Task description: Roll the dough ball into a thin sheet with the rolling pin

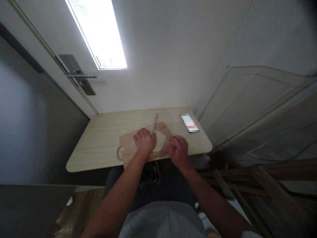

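The left hand (145, 141) lies palm down over the near end of a slim, pale wooden rolling pin (154, 123), which points away beyond its thumb; whether the fingers close around the pin is hidden. Just right of that hand, a flat, rounded sheet of cream-coloured dough (160, 140) spreads towards the right hand (177, 148). The right hand's fingers are curled at the dough's right edge; I cannot tell if they pinch it. Under both hands sits a light-brown wooden cutting board (126, 141), its metal ring handle (119, 153) left of the left hand, on a pale wood-grain table (99, 138). Beyond the right hand lies a dark-edged phone (190, 123), its white screen with a pink-red patch blurred into unreadable blocks.
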Action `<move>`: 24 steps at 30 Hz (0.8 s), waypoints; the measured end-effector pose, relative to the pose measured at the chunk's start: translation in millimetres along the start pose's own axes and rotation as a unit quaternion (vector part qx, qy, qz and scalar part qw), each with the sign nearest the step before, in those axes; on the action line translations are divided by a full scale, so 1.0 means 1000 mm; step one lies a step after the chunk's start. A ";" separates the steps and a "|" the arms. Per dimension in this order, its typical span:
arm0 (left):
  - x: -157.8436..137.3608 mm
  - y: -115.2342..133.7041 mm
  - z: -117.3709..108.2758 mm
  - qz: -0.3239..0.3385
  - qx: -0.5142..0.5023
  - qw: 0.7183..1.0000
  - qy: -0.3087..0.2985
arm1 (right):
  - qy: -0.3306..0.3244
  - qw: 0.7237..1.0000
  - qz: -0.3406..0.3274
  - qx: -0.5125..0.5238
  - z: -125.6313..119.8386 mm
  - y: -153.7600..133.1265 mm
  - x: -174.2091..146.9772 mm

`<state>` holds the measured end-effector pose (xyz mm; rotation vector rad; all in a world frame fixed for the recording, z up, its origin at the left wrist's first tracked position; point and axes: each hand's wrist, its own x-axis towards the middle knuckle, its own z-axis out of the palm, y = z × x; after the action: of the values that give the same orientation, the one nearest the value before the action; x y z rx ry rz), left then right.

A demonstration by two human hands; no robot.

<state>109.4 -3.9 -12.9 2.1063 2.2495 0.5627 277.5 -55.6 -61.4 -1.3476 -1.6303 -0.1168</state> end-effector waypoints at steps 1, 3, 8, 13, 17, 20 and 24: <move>-0.001 0.004 0.002 0.006 0.007 1.000 0.002 | -0.003 1.000 0.001 -0.001 0.003 0.001 0.003; -0.003 0.008 0.005 0.019 0.012 1.000 0.011 | -0.012 1.000 0.007 -0.008 0.008 0.004 0.008; 0.002 0.003 0.009 0.019 0.029 0.999 -0.001 | -0.041 0.998 0.021 -0.034 0.015 0.014 0.016; 0.012 -0.014 0.009 0.020 0.022 0.999 -0.032 | -0.085 0.992 0.033 -0.088 0.022 0.017 0.014; 0.025 -0.030 0.007 0.013 0.023 0.997 -0.074 | -0.116 0.982 0.044 -0.144 0.027 0.015 0.008; 0.035 -0.043 0.006 0.023 0.018 0.994 -0.106 | -0.125 0.979 0.050 -0.155 0.028 0.015 0.006; 0.043 -0.055 0.004 0.055 0.020 0.989 -0.136 | -0.120 0.980 0.045 -0.152 0.028 0.015 0.005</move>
<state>53.5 37.6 -21.1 2.1812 2.0245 0.2173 272.8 -29.5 -78.9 -1.7217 -1.8015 -0.1600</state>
